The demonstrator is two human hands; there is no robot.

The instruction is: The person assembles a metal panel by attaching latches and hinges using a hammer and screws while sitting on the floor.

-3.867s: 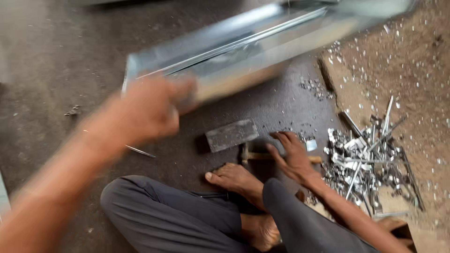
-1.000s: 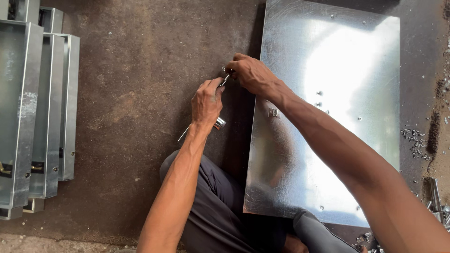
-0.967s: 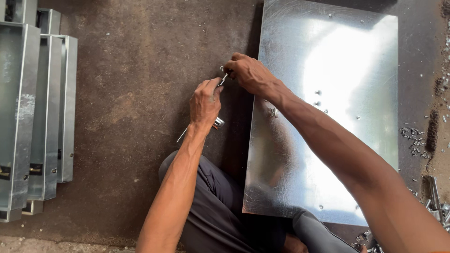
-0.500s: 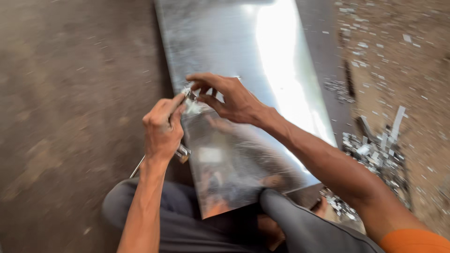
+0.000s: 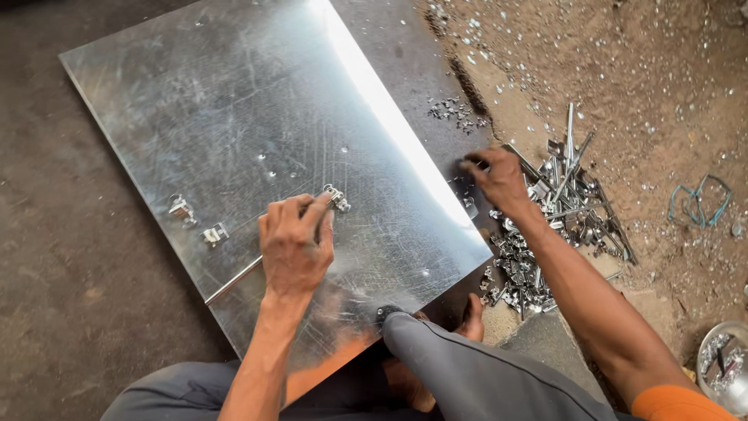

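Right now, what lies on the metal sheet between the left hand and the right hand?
In the head view, only bare shiny sheet lies between left hand and right hand, with a bright glare strip along its edge.

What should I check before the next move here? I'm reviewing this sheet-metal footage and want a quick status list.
1. Left hand on the work: ok, its fingers press a small metal clip onto the metal sheet.
2. Rod under the left palm: ok, it lies flat on the sheet.
3. Right hand has picked a part: cannot tell, it reaches the edge of the scrap hardware pile, fingers curled.
4. Sheet steadied: ok, it rests on the floor and against the person's leg.
5. Other two clips fixed: cannot tell.
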